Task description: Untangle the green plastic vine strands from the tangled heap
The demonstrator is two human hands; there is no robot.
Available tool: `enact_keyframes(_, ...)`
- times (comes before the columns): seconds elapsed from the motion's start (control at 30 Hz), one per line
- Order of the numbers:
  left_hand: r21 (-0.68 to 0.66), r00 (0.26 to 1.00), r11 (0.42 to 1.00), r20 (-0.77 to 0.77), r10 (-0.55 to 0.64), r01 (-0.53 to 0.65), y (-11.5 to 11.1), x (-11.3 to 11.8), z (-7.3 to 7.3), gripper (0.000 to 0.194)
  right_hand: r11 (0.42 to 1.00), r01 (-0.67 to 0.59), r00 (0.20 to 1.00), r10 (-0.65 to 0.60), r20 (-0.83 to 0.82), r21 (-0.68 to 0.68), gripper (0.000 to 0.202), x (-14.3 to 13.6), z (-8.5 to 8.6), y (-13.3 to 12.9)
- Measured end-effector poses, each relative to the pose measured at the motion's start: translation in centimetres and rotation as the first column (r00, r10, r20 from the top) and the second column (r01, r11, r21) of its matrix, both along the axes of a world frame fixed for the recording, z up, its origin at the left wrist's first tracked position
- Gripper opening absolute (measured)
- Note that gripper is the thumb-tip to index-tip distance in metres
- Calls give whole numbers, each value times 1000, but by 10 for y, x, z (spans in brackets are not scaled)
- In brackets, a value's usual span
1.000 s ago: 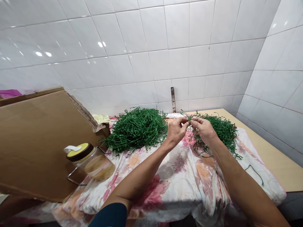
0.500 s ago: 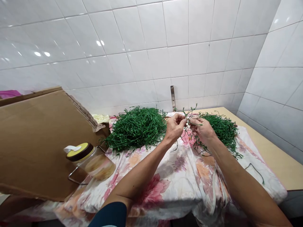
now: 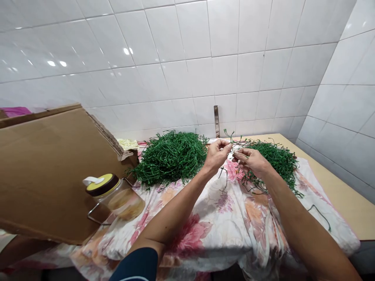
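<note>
My left hand [image 3: 217, 154] pinches a small bunch of thin green artificial stems [image 3: 231, 137], whose tips spread out above the fingers. Close beside it, my right hand [image 3: 251, 160] has its thumb and fingers pressed together at the lower part of the same stems; the exact contact is too small to make out. A large heap of green stems [image 3: 174, 156] lies to the left of my hands. Behind and beside my right hand lies a smaller heap of green stems [image 3: 274, 160]. Dark stem ends hang below my left hand.
A floral cloth [image 3: 202, 218] covers much of the wooden table [image 3: 331, 179]. At left stand a cardboard box [image 3: 43, 168] and a clear jar [image 3: 125, 201] with a yellow-and-brown lid. One loose stem [image 3: 322, 216] lies at right. A tiled wall [image 3: 199, 78] rises behind.
My right hand has moved slightly down and away from my left, leaving a small gap between the fingertips. The stems have tilted a little. The view has shifted slightly.
</note>
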State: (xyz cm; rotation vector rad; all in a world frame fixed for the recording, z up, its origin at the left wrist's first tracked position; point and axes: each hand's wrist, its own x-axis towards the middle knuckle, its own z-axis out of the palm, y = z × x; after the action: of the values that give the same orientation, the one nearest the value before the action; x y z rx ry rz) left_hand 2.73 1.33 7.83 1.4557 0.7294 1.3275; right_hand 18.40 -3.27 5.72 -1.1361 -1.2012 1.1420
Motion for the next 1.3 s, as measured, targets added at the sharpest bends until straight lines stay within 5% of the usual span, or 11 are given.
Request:
enact_keyframes(0.13,210,987,976,-137,86,-56,0,-3,-3,18,998,-27,963,10,270,60,37,15,4,-4)
enact_keyframes(0.2,300,968,952,-213,132,-64,0,-5,-5,17,979,116,930,-166,328,167,33,21,9,-6)
enact_keyframes(0.33,406,935,911,-293,200,-68,0,-4,-9,18,726,447,809,-577,110,523,28,22,21,-16)
enact_keyframes(0.4,428,925,902,-314,215,-64,1,-3,-10,20,645,456,813,-582,7,613,26,16,27,-23)
enact_keyframes(0.47,430,917,901,-337,214,-53,1,-2,-12,22,624,402,831,-557,19,670,23,9,29,-28)
enact_keyframes(0.63,455,898,890,-399,189,15,-1,1,-16,20,641,93,755,-545,365,762,15,6,22,-23)
enact_keyframes(0.73,490,887,871,-420,193,43,-2,1,-16,19,699,7,707,-510,491,715,22,13,16,-15)
enact_keyframes(0.93,530,881,846,-422,214,49,0,0,-14,23,842,-58,698,-350,624,537,15,21,13,-12)
enact_keyframes(1.13,592,821,799,-506,266,106,3,-3,-13,14,787,-34,619,-468,631,617,11,25,7,-6)
enact_keyframes(1.3,470,779,862,-607,160,189,5,-6,-10,12,815,-64,608,-426,670,576,14,29,10,-8)
